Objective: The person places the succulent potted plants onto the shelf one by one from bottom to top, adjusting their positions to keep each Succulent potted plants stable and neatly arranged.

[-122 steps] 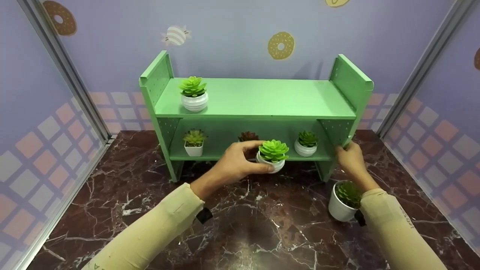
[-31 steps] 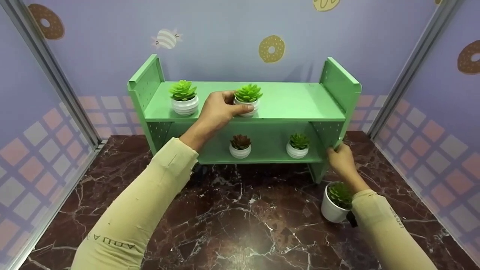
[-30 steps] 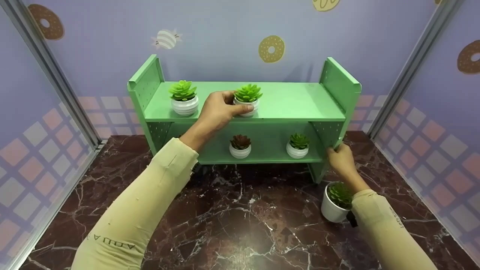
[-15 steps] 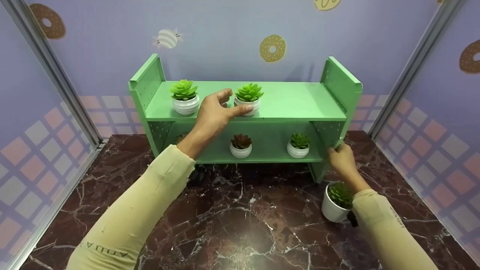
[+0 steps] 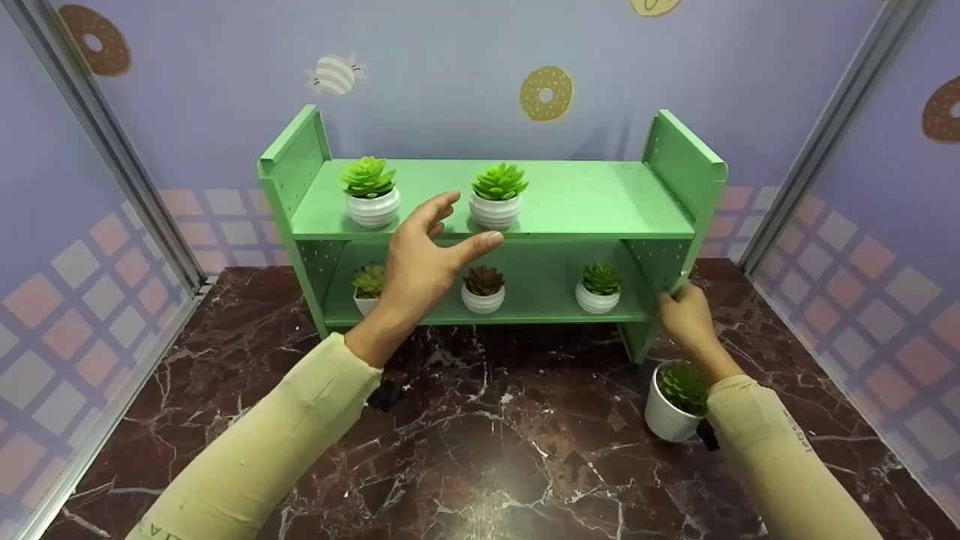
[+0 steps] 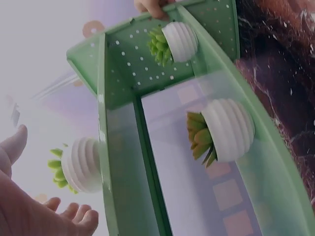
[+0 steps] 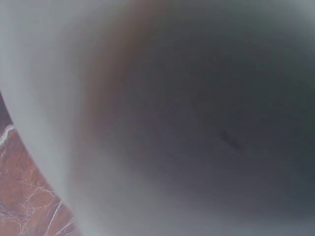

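A potted succulent (image 5: 495, 199) with bright green leaves and a ribbed white pot stands on the top board of a green two-tier shelf (image 5: 592, 196). My left hand (image 5: 424, 262) is just in front of and left of that pot, fingers apart and holding nothing. A matching succulent (image 5: 371, 193) sits at the left of the same board. My right hand (image 5: 688, 315) grips the front edge of the shelf's right side panel, its fingers partly hidden. In the left wrist view, fingertips (image 6: 151, 7) of that hand show over the panel's edge.
On the lower board stand a yellowish succulent (image 5: 367, 289) partly behind my left hand, a reddish-brown one (image 5: 484, 289) and a dark green one (image 5: 598, 289). A larger white pot (image 5: 669, 409) with a green plant stands on the marble tabletop (image 5: 480, 435) beside my right wrist; a blurred pale surface (image 7: 197, 118) fills the right wrist view.
My left hand carried the bright green succulent up to the top board, let go of it, and drew back down and toward me. My right hand has kept its grip on the side panel.
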`<action>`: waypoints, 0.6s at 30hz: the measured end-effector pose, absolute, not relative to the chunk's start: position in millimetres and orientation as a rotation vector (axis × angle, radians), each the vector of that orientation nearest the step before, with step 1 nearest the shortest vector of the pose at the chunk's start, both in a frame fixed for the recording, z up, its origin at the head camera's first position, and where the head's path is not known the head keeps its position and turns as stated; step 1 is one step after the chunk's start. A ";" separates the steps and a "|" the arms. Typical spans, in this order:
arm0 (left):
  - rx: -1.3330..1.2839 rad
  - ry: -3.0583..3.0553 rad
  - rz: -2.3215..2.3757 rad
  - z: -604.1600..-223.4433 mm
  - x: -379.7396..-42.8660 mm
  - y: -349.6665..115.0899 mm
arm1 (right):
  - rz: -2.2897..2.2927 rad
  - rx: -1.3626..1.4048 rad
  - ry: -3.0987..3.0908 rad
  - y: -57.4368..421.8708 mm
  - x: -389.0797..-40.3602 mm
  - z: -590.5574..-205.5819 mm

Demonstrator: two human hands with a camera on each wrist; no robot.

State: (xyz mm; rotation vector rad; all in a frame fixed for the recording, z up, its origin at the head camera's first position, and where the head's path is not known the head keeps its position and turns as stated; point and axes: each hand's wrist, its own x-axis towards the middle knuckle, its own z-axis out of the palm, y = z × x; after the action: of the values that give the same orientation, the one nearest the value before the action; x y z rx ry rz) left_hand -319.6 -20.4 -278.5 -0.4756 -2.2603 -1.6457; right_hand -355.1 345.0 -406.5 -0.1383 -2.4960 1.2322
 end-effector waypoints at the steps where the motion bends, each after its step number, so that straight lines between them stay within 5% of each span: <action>1: -0.487 -2.230 -1.633 -281.4 -317.2 -20.2 | 1.234 -0.137 -2.499 345.0 -354.9 -406.4; 18: -0.924 -2.469 -1.592 -360.5 -283.5 26.6 | 1.250 -0.105 -2.517 346.1 -355.8 -404.3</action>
State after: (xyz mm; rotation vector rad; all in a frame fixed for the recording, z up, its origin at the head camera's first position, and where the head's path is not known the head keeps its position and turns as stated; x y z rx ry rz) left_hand -283.5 26.6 -360.5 -0.9237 -2.4692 -1.5922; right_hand -355.8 346.1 -404.3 -0.1051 -2.5173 1.2495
